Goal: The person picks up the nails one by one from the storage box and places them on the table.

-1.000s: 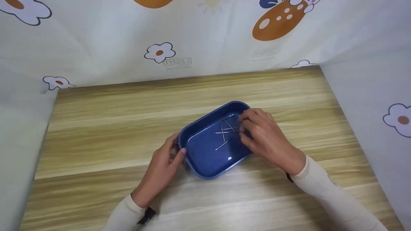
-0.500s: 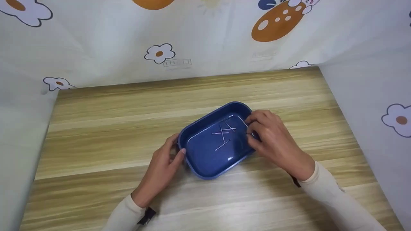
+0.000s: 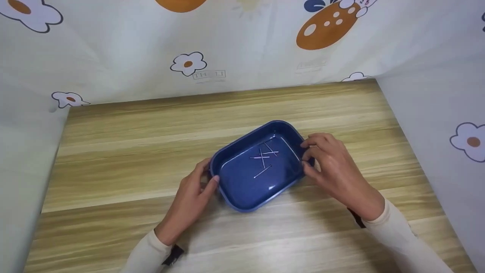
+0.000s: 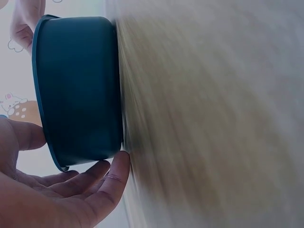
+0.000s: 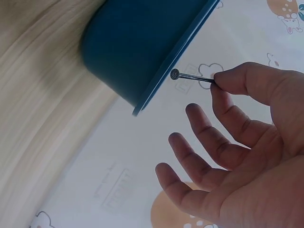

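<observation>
A blue rectangular tray [image 3: 242, 191] with rounded corners lies at a slant on the table. Several thin metal nails [image 3: 264, 153] are scattered on its floor, some crossing each other. My left hand [image 3: 191, 197] holds the tray's left end, thumb at the rim and fingers along the outer wall, as the left wrist view also shows. At the tray's right end is my right hand [image 3: 335, 170]. In the right wrist view it pinches a single nail [image 5: 194, 77] between thumb and index finger, head outward, beyond the rim; the other fingers are spread and loosely bent.
The wood-grain table [image 3: 151, 132] extends around the tray on all sides. A pale sheet [image 3: 246, 45] printed with flowers and brown shapes stands behind it, and similar white sheeting [image 3: 435, 113] closes the right side.
My right hand has moved right and slightly toward me, from above the tray's inside to its right rim. The left hand and the tray have stayed in place.
</observation>
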The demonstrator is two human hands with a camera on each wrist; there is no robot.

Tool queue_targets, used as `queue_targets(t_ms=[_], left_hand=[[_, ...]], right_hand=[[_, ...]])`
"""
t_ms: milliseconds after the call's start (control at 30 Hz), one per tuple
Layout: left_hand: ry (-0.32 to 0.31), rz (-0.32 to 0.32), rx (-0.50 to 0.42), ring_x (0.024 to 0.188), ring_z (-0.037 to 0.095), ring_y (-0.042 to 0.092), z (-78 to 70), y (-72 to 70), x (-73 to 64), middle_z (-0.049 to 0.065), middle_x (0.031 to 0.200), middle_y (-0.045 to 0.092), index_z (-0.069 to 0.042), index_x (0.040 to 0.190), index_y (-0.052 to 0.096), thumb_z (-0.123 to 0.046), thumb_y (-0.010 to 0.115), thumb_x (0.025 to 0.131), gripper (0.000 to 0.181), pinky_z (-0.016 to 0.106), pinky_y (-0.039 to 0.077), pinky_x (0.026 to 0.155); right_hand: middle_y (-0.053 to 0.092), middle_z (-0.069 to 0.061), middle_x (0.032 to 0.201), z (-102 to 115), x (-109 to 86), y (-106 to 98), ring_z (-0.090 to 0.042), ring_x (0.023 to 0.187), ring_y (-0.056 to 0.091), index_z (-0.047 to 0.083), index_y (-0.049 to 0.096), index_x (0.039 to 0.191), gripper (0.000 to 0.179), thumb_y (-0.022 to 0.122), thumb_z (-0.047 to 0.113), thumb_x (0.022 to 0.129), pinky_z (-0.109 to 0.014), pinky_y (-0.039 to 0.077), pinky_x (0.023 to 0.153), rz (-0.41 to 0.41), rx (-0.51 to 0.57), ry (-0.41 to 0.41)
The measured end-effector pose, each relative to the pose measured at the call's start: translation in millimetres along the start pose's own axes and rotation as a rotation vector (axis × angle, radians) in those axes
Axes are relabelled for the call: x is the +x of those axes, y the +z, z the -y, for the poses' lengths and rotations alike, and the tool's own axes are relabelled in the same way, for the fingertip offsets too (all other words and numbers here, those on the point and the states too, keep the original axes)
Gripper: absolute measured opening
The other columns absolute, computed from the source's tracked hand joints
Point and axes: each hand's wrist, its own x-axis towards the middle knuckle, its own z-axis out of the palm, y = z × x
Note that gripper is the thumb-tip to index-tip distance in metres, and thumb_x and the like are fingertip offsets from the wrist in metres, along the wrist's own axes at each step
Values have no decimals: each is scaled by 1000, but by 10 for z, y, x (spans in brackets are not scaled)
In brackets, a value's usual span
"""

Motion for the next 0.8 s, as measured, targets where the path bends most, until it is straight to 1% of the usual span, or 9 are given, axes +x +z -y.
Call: queue_targets(t_ms=[100,300,567,800], left_hand=[[2,-1,-4,123,25,72,1,-3,-2,13,146,69,-4,156,55,-10,68,110,48,36,65,89],[8,1,-13,125,26,72,-3,-2,7,13,146,69,-5,155,56,-10,68,110,47,37,65,90],[-14,13,-21,123,26,73,-9,2,11,15,144,69,-4,156,54,-10,67,111,48,38,65,91],[-4,10,-4,121,26,74,-2,0,8,15,145,70,-4,156,55,-9,67,110,48,39,65,91]], right_hand=[[74,-13,115,-25,-43,-8,-39,119,65,2,72,82,11,78,-8,82,-59,52,97,-12,1,-6],[74,-14,115,-57,-122,-33,-40,119,65,2,73,81,15,82,-9,81,-59,51,99,-7,-6,17],[73,-12,116,-103,-222,-38,-39,115,66,5,74,82,16,82,-9,81,-56,51,89,-15,-8,29],[73,-14,116,-144,-310,-30,-40,114,66,3,74,81,15,80,-10,79,-56,51,88,-19,-12,40]])
